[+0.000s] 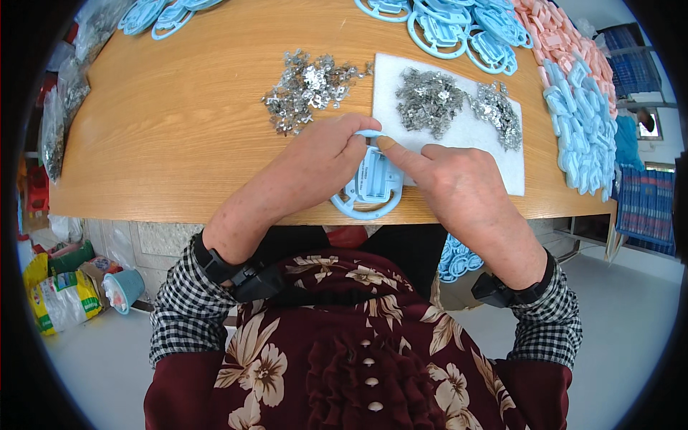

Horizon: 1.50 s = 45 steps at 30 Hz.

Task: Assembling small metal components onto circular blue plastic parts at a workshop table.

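Observation:
A light blue plastic ring-shaped part (pixel 374 179), like a toy steering wheel with a rectangular compartment in its middle, lies at the table's front edge. My left hand (pixel 324 152) is closed on its far rim, with the forefinger laid along the top. From the right, my right hand (pixel 459 172) presses a yellowish-looking fingertip against the same rim; its other fingers are curled under. Whether a small piece sits beneath that fingertip is hidden. Just beyond my left hand lies a heap of small silvery metal clips (pixel 313 80).
A white foam sheet (pixel 390 79) carries two more metal piles (pixel 430 99). Blue wheel parts (pixel 438 32) are stacked at the back. Pink pieces (pixel 562 36) and blue pieces (pixel 582 129) are heaped right. Plastic bags (pixel 63 122) hang left; a bucket (pixel 127 288) stands on the floor.

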Available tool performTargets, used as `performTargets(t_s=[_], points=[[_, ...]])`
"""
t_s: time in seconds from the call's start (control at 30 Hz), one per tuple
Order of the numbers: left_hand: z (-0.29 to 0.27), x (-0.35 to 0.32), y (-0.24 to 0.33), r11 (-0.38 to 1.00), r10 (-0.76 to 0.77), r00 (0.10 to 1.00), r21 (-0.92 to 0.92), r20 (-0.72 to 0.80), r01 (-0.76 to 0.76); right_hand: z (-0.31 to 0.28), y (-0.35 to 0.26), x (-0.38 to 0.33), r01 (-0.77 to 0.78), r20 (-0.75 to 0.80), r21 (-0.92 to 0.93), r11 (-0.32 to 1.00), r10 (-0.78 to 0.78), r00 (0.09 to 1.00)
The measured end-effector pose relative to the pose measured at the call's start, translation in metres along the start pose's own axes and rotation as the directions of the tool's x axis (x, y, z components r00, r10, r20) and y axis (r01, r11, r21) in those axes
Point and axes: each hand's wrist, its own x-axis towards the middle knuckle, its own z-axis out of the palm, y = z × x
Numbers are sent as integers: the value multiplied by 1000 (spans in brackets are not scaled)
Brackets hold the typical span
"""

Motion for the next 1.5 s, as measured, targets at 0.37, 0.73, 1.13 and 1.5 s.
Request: performTargets(t_s=[0.37, 0.73, 1.13, 1.5], points=[[0, 2, -1, 1000, -6, 1000, -25, 4, 6, -1, 5, 1, 29, 32, -25, 999, -28, 999], [-7, 2, 12, 993, -116, 984, 39, 135, 112, -14, 0, 3, 61, 85, -129, 990, -50, 995], [4, -12, 16, 72, -85, 956, -956, 280, 286, 29, -21, -18, -162, 19, 963, 216, 545, 838], [24, -14, 23, 98, -82, 977, -974, 195, 202, 29, -34, 0, 147, -181, 983, 106, 537, 824]])
